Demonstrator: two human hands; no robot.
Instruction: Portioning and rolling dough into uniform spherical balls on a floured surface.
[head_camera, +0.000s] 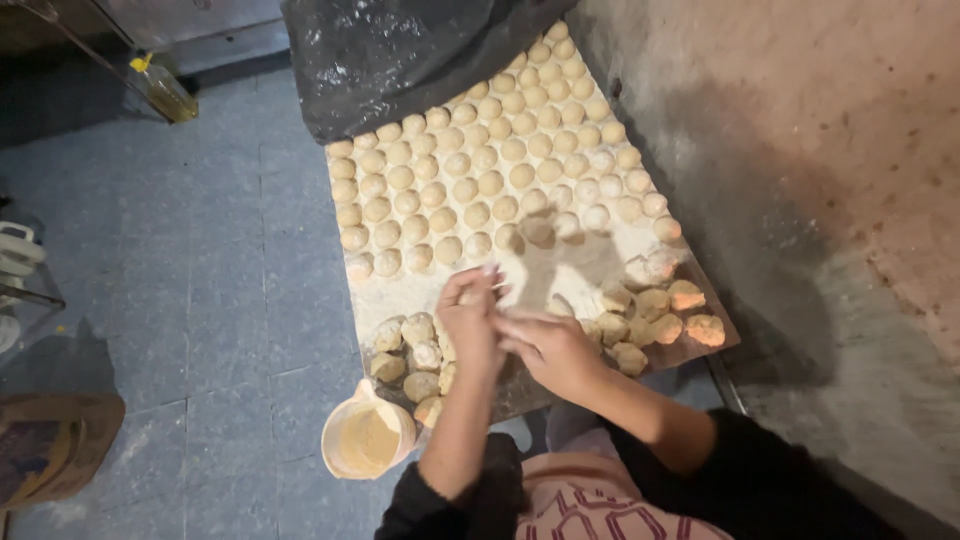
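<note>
Both hands are together above the floured board (400, 295): the left hand (470, 320) is closed around a small piece of dough (478, 292), and the right hand (545, 345) touches it from the side with bent fingers. Smooth dough balls (470, 170) lie in rows further away, rough pieces (415, 350) near the hands, and a flour tub (368, 435) on the floor.

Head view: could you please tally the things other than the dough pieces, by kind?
Hands: 2, the left hand and the right hand
Floured tray: 1
Bowl of flour: 1
Bottle of yellow liquid: 1
Black plastic sheet: 1
Total: 6
</note>
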